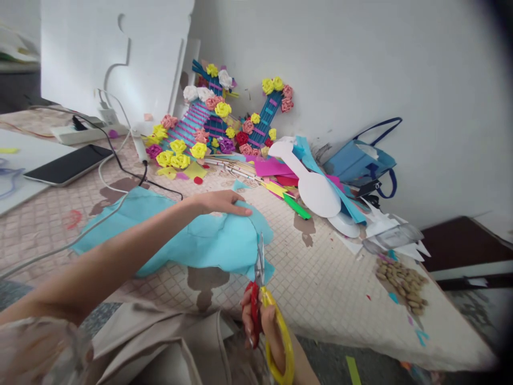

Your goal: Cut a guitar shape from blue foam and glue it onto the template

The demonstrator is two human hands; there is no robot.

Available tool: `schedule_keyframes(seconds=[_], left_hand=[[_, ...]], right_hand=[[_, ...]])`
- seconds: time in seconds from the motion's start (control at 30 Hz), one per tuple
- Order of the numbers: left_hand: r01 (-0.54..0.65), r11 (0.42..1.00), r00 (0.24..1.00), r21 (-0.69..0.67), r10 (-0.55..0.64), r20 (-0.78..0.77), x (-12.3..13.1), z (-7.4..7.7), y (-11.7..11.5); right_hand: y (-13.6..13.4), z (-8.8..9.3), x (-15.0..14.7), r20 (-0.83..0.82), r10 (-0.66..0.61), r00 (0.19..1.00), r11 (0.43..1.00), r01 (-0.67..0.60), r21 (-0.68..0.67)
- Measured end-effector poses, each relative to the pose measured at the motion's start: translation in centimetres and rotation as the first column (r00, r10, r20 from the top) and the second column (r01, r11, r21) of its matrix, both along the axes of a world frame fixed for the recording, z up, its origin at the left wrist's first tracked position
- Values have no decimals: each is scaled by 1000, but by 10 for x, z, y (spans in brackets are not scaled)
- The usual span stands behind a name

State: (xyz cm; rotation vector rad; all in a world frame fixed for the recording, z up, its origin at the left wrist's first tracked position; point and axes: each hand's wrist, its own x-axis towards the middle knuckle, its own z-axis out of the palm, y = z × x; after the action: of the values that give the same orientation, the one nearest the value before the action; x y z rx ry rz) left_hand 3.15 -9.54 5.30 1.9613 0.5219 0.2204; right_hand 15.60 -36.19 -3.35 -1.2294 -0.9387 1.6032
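Note:
My left hand (222, 203) lies flat, fingers stretched, on top of a light blue sheet (192, 238) spread on the tiled table (320, 283), pressing its far edge. My right hand (262, 321) sits at the table's near edge with fingers through the red and yellow handles of scissors (260, 283). The blades point up into the sheet's right edge, around the material.
Paper roses and striped blue and pink craft pieces (216, 123) stand at the wall. Coloured paper scraps and white cut-outs (316, 184) lie right of them, beside a blue bag (360, 160). A phone (68, 164), cables and a power strip (84, 131) lie left. Small brown pieces (403, 283) lie right.

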Motion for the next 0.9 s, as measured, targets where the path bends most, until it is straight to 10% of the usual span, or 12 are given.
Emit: schedule_keyframes(seconds=[0.2,0.53,0.9], left_hand=[[177,916,978,-359,-122,171,-9,16,-2],[219,920,967,-325,-160,200,-21,23,-1],[209,890,964,-405,-119,236,-30,26,-10]], right_hand=[[-5,-3,0,44,-54,998,998,52,32],[-14,26,14,287,-36,957,996,12,87],[-17,16,7,291,-34,956,987,-14,162]])
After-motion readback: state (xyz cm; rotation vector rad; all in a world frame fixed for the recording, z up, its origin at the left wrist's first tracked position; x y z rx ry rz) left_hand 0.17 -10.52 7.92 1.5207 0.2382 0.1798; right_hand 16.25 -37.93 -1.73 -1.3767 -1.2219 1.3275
